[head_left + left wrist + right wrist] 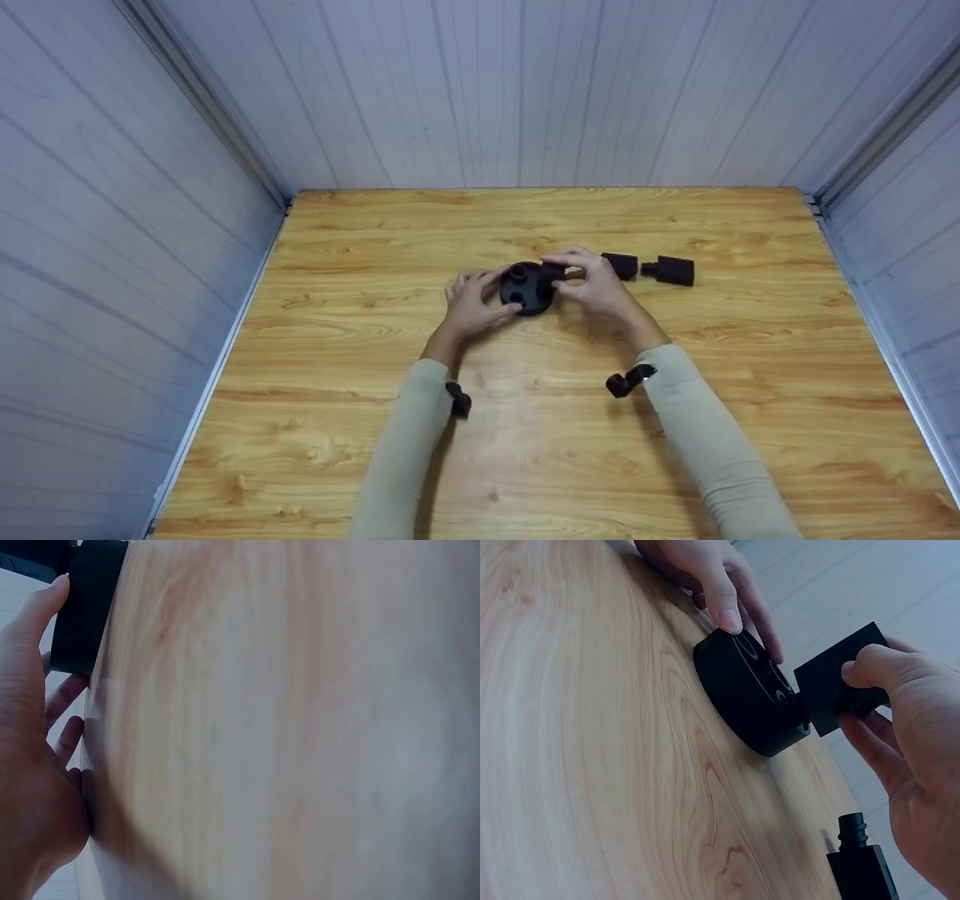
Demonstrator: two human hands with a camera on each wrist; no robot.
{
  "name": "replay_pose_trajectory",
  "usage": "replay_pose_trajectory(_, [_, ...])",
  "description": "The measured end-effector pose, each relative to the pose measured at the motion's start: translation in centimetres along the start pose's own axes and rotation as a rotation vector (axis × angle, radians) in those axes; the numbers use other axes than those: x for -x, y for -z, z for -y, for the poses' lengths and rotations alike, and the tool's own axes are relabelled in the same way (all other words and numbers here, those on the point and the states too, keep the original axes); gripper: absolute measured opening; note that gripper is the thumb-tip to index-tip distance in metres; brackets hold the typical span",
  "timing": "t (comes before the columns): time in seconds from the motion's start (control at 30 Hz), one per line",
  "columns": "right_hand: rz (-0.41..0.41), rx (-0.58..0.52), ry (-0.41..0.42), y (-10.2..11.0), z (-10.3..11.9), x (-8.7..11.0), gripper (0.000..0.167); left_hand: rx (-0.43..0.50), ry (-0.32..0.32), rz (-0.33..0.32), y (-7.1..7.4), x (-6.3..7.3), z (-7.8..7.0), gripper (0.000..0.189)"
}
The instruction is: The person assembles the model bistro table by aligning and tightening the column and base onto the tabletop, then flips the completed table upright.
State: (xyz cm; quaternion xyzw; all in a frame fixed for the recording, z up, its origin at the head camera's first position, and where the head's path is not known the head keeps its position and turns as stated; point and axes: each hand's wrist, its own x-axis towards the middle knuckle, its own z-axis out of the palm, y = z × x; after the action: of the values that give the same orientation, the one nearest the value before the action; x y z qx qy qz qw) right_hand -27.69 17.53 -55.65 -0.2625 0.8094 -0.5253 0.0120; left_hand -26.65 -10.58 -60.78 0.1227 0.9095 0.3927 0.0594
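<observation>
A round black base [534,300] with holes in its upper face lies flat on the wooden table. My left hand [472,306] grips its left side, with the thumb on the near rim and fingers round the far side. Between the thumb and fingers of my right hand [600,289] is a black square block [826,686]. The block's narrow stem meets a hole at the base's right edge; how deep it sits is hidden. Another black block with a threaded stem [861,870] lies beside my right hand.
To the right on the table [525,465] lie two black blocks, one partly behind my right hand and the other, a stemmed block [673,271], farther right. Pale panel walls [480,90] stand at the back and both sides. Each wrist carries a small black camera.
</observation>
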Motion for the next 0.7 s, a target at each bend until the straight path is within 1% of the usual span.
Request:
replay_pose_trajectory(0.1, [0.038,-0.016,-0.017,0.3,0.1,0.0,0.05,-0.005,-0.003,-0.007,0.0,0.0,-0.1,0.08])
replay_pose_trajectory(0.23, [0.105,-0.024,-0.053,0.7,0.2,0.1,0.06,-0.01,-0.004,-0.014,0.1,0.0,-0.1,0.081])
replay_pose_trajectory(0.3, [0.118,-0.013,-0.057,0.8,0.2,0.0,0.064,-0.01,-0.007,-0.017,0.1,0.0,-0.1,0.081])
replay_pose_trajectory(0.33, [0.116,-0.002,-0.054,0.7,0.2,0.0,0.063,-0.007,-0.009,-0.019,0.1,0.0,0.0,0.081])
replay_pose_trajectory(0.47, [0.055,0.06,-0.031,0.3,0.1,-0.3,0.053,0.004,-0.011,-0.019,0.1,0.1,0.0,0.08])
replay_pose_trajectory(0.6, [-0.052,0.105,-0.006,-0.4,0.0,-0.4,0.047,0.006,-0.011,-0.018,0.0,0.1,0.2,0.079])
replay_pose_trajectory(0.7, [-0.128,0.112,-0.009,-1.0,-0.2,-0.5,0.046,0.001,-0.017,-0.019,-0.1,0.1,0.2,0.08])
